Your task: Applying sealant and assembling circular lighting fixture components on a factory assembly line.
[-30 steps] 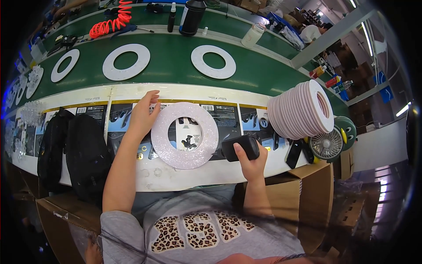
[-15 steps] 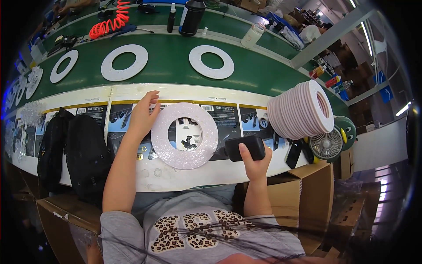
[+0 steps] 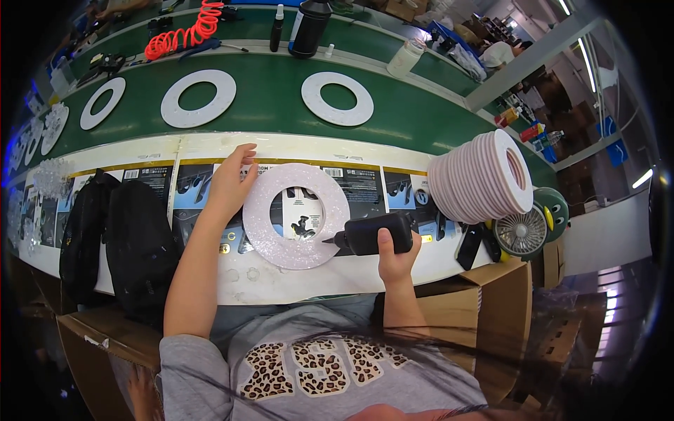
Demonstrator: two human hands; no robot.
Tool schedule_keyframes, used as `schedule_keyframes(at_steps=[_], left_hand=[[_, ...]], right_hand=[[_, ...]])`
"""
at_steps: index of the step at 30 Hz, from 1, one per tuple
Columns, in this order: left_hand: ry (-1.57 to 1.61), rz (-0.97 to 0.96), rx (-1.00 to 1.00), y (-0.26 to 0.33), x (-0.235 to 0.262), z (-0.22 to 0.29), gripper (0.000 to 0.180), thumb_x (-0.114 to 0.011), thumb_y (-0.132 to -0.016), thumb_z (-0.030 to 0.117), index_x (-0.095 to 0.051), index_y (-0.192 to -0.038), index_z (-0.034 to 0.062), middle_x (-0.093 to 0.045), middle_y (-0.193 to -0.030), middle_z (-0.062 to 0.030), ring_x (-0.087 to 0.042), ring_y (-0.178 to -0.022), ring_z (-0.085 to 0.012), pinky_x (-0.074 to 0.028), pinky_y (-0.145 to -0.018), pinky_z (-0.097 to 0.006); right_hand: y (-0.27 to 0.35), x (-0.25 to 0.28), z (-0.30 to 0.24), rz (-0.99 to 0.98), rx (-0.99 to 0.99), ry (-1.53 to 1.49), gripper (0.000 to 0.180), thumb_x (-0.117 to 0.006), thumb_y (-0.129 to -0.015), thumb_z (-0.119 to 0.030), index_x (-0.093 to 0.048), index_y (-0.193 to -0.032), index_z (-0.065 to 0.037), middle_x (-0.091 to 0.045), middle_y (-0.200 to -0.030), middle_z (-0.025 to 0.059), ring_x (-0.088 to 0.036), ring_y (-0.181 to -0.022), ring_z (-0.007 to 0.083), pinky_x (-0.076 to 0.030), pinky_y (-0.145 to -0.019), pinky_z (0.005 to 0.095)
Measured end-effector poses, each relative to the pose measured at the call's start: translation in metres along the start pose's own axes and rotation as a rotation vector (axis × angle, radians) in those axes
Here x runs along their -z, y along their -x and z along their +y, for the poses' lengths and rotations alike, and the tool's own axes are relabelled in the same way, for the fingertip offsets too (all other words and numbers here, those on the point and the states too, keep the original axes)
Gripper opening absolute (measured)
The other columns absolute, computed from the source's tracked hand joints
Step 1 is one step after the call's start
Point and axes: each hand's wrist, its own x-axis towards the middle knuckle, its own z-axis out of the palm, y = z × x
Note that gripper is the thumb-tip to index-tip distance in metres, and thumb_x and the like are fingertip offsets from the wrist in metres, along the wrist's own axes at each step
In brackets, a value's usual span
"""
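Observation:
A flat white glittery ring (image 3: 261, 219) lies on printed cardboard sheets in front of me. My left hand (image 3: 233, 181) is at its upper left edge, thumb and fingers apart, holding nothing; whether it touches the rim I cannot tell. In my right hand (image 3: 398, 264) is a black squeeze bottle (image 3: 378, 234) with a narrow nozzle, tipped on its side. The nozzle's tip reaches over the ring's lower right part; contact with the surface is too small to make out.
A leaning stack of similar rings (image 3: 472, 175) stands on the right, beside a small fan (image 3: 521, 230) and a dark phone (image 3: 469, 245). Single rings (image 3: 198, 98) lie on the green belt beyond. Two black pouches (image 3: 140, 242) are at the left.
My right hand has brought the bottle leftward, so its nozzle now shows over the ring's lower right. The left hand and the ring have hardly moved.

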Motion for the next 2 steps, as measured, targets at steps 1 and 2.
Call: schedule_keyframes(at_steps=[1,2], left_hand=[[0.005,-0.005,0.009,0.0,0.0004,0.0,0.036,-0.056,-0.087,0.006,-0.05,-0.123,0.0047,-0.063,-0.111,-0.0156,-0.062,-0.1,-0.024,-0.046,-0.091,-0.032],[0.009,0.002,-0.012,0.0003,-0.0003,-0.0027,0.037,-0.056,-0.087,0.006,-0.05,-0.123,0.0053,-0.063,-0.111,-0.0159,-0.062,-0.1,-0.0239,-0.045,-0.091,-0.032]], right_hand=[[0.0,-0.0005,-0.0011,-0.016,-0.042,0.044,0.024,-0.066,-0.083,-0.023,-0.063,-0.079,0.001,-0.06,-0.067,0.0059,-0.053,-0.06,0.0128,-0.042,-0.056,0.0263],[0.0003,-0.0009,-0.0021,-0.033,-0.085,0.087,0.029,-0.066,-0.085,-0.028,-0.062,-0.081,0.001,-0.058,-0.069,0.0031,-0.051,-0.066,0.0098,-0.041,-0.06,0.0244]])
